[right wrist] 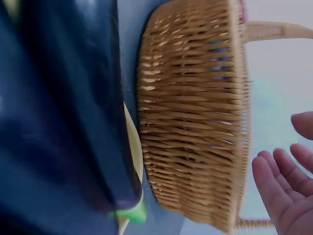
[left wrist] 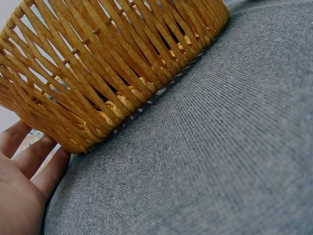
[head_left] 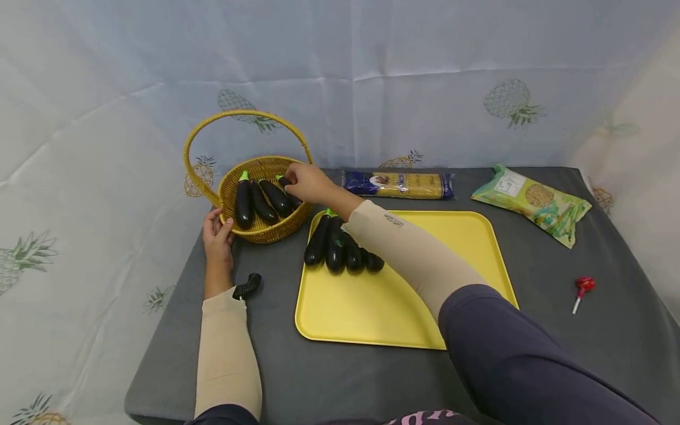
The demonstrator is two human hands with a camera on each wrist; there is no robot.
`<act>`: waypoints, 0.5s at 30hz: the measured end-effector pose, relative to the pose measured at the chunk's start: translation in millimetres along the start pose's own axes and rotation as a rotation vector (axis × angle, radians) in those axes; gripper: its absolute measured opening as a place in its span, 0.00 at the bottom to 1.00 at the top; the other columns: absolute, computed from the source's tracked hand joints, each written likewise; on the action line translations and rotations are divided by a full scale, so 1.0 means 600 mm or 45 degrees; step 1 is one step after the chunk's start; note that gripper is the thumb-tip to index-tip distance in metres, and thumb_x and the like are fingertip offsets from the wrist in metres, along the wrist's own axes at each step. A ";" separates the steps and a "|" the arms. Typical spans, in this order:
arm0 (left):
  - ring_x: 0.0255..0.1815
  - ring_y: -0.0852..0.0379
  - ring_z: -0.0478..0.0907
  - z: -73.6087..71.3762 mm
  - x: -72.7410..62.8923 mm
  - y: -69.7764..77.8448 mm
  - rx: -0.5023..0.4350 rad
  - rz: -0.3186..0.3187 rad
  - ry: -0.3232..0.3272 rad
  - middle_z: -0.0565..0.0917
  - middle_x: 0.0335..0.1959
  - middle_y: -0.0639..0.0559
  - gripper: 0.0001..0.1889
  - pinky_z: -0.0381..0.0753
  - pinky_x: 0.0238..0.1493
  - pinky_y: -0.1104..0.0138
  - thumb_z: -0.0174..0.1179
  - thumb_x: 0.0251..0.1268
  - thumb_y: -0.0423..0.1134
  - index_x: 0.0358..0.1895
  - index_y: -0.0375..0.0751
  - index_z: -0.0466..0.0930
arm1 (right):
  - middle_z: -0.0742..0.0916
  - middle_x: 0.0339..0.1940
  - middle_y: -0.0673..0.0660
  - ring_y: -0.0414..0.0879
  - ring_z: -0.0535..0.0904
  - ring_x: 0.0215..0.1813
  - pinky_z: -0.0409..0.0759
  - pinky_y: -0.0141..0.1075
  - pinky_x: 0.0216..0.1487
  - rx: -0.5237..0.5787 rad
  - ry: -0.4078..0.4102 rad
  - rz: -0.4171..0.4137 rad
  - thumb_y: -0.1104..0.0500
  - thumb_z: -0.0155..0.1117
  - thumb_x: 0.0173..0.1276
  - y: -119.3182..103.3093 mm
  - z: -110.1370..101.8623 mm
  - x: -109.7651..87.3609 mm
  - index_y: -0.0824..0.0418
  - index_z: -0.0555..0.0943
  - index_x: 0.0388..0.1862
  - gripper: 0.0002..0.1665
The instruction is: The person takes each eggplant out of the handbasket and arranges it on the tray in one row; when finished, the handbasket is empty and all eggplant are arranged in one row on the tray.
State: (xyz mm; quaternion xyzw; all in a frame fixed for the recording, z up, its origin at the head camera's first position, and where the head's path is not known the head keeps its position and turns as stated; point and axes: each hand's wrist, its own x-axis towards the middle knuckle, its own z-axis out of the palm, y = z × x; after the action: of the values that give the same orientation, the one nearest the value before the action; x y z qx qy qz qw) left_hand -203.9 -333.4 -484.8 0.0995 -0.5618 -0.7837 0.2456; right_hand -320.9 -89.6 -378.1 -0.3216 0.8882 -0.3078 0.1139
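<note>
Four dark eggplants (head_left: 244,203) lie side by side in a round wicker basket (head_left: 265,236), green stem ends toward 12 o'clock; the rightmost is partly covered by the right hand. At least four further eggplants, the tray group (head_left: 336,248), rest at 10 o'clock on a yellow tray (head_left: 350,310). With the tray's centre as hub, the basket stands at 10 o'clock on the grey-covered table (head_left: 289,378), its handle (head_left: 247,112) arching above. The left hand (head_left: 218,242) touches the basket's outer side at 8 o'clock, fingers extended along the wickerwork rather than clamped. The right hand (head_left: 310,184) hangs over the basket's rim at 2 o'clock; in the right wrist view its thumb and fingers are apart with nothing between them. Whether its fingertips touch the eggplant below cannot be told. Around the tray: a long blue-and-gold packet (head_left: 409,185) at 12 o'clock, a green bag (head_left: 531,203) at 2 and a red lollipop (head_left: 585,284) at 3.
</note>
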 end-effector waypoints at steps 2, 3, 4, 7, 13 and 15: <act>0.48 0.56 0.73 0.001 0.000 0.002 0.016 -0.014 -0.006 0.67 0.67 0.36 0.16 0.73 0.37 0.71 0.53 0.71 0.27 0.58 0.42 0.68 | 0.81 0.45 0.52 0.43 0.77 0.41 0.74 0.37 0.44 -0.103 -0.044 0.002 0.52 0.56 0.75 -0.004 0.010 0.024 0.58 0.72 0.61 0.21; 0.48 0.56 0.73 0.002 0.001 0.003 0.020 -0.025 -0.009 0.67 0.67 0.36 0.16 0.73 0.36 0.71 0.53 0.71 0.26 0.58 0.43 0.68 | 0.81 0.47 0.52 0.43 0.77 0.43 0.74 0.37 0.45 -0.157 -0.067 0.006 0.52 0.55 0.75 -0.005 0.015 0.034 0.58 0.71 0.62 0.21; 0.48 0.56 0.72 0.002 0.002 0.003 0.026 -0.032 -0.012 0.67 0.67 0.37 0.16 0.73 0.36 0.71 0.53 0.71 0.26 0.57 0.43 0.68 | 0.80 0.49 0.53 0.44 0.77 0.45 0.74 0.37 0.46 -0.193 -0.089 0.013 0.53 0.55 0.75 -0.007 0.018 0.044 0.59 0.71 0.63 0.21; 0.52 0.54 0.72 0.004 0.005 0.005 0.010 -0.028 -0.015 0.67 0.68 0.37 0.16 0.74 0.39 0.70 0.53 0.70 0.26 0.58 0.43 0.68 | 0.77 0.60 0.55 0.46 0.75 0.55 0.73 0.38 0.52 -0.254 -0.129 0.047 0.55 0.55 0.76 -0.011 0.027 0.071 0.60 0.66 0.69 0.26; 0.51 0.51 0.72 0.001 0.007 0.004 -0.004 0.003 0.000 0.69 0.65 0.36 0.15 0.75 0.39 0.70 0.52 0.70 0.25 0.56 0.41 0.68 | 0.65 0.74 0.58 0.49 0.64 0.69 0.71 0.37 0.54 -0.387 -0.223 0.148 0.57 0.46 0.78 -0.008 0.047 0.101 0.59 0.50 0.79 0.35; 0.49 0.52 0.72 -0.002 0.006 0.002 0.008 -0.007 0.006 0.69 0.64 0.36 0.15 0.74 0.37 0.71 0.52 0.70 0.25 0.56 0.41 0.68 | 0.63 0.75 0.59 0.50 0.66 0.67 0.72 0.37 0.51 -0.438 -0.258 0.190 0.56 0.46 0.78 -0.006 0.054 0.104 0.59 0.49 0.79 0.35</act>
State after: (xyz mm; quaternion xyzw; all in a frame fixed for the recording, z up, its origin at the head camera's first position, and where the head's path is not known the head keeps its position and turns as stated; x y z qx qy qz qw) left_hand -206.1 -336.2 -483.4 0.1036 -0.5633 -0.7824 0.2444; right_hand -354.1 -147.1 -401.6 -0.2989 0.9330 -0.1084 0.1686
